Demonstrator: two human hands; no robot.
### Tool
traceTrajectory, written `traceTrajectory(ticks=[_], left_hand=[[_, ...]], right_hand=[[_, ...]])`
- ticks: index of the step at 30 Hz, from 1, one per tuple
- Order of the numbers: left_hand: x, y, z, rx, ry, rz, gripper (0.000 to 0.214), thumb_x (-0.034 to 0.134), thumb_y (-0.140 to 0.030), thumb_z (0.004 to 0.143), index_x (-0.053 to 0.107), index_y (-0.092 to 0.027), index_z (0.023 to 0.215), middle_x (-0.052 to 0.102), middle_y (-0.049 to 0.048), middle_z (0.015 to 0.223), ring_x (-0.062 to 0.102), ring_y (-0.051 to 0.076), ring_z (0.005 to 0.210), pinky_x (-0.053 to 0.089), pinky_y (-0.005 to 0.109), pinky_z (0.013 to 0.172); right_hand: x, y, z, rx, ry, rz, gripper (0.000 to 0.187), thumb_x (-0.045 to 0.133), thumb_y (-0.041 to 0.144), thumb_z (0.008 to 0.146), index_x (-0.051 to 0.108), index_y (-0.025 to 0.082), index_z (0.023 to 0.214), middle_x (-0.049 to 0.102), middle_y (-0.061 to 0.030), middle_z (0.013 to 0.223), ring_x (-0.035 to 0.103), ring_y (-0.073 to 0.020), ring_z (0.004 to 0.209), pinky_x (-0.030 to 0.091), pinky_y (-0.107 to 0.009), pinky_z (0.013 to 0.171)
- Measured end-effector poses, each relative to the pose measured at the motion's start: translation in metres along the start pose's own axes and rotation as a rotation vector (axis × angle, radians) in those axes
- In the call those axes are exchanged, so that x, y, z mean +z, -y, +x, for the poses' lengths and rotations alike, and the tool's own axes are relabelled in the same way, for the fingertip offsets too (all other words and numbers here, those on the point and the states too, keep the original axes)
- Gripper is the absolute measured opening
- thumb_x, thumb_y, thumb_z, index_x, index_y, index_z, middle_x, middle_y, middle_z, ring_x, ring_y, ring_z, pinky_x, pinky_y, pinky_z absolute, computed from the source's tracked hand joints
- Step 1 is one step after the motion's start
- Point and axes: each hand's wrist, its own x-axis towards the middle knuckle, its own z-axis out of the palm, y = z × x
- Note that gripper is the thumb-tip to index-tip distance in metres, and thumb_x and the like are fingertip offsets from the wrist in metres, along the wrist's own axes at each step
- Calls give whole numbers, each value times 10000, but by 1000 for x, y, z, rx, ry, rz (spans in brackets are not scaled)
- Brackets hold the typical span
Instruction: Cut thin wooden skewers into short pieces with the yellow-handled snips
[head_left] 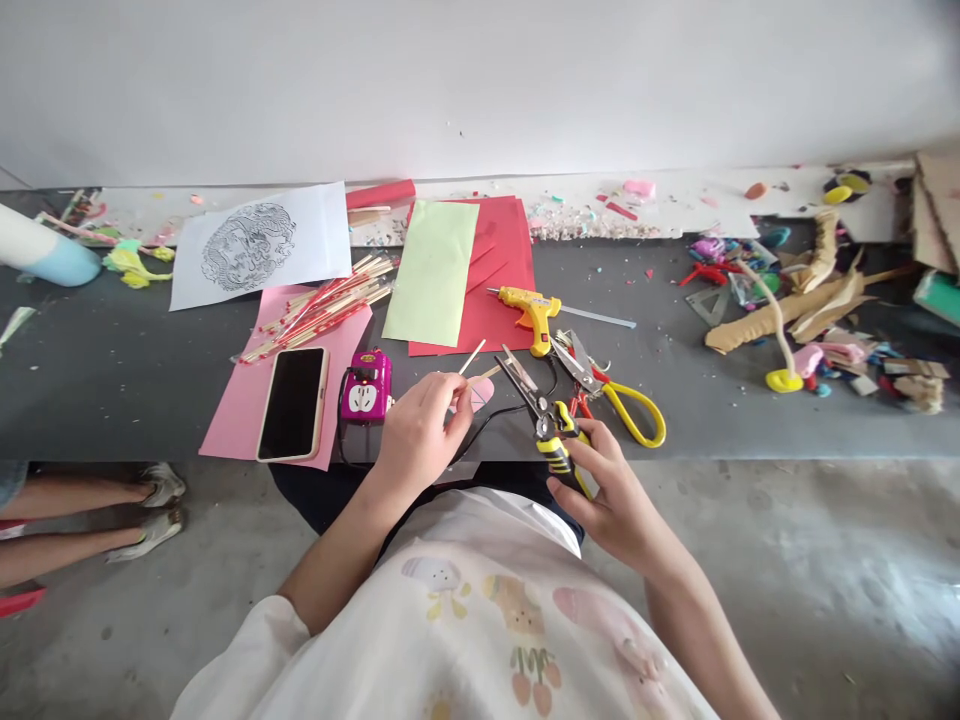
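My left hand is closed on a thin wooden stick that points up and to the right, just over a small pink paper piece. My right hand grips the yellow-and-black handles of a pair of shears, whose blades point toward the stick. Both hands are at the near edge of the dark mat.
A yellow glue gun, yellow-handled scissors, a phone on pink paper, a magenta device, a bundle of sticks, green and red sheets, a printed drawing. Craft scraps lie at right. Another person's legs are at left.
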Motion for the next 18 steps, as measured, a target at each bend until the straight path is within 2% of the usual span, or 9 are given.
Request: traceTrajectory(ticks=[13, 18], left_hand=[[-8, -6, -8, 19, -16, 53, 97, 548, -134, 856, 529, -202, 924, 664, 10, 843, 637, 109, 741, 492, 210, 696], [-11, -8, -8, 21, -5, 37, 88, 541, -133, 862, 530, -197, 921, 658, 14, 825, 642, 116, 762, 499, 213, 706]], right_hand=[[-2, 9, 1, -59, -5, -63, 166, 564, 240, 821, 582, 241, 986, 438, -113, 1146, 411, -297, 1177, 407, -461, 957], [-4, 9, -1, -64, 16, 13, 165, 557, 261, 842, 561, 233, 1006, 426, -119, 1162, 402, -294, 1185, 405, -447, 964]])
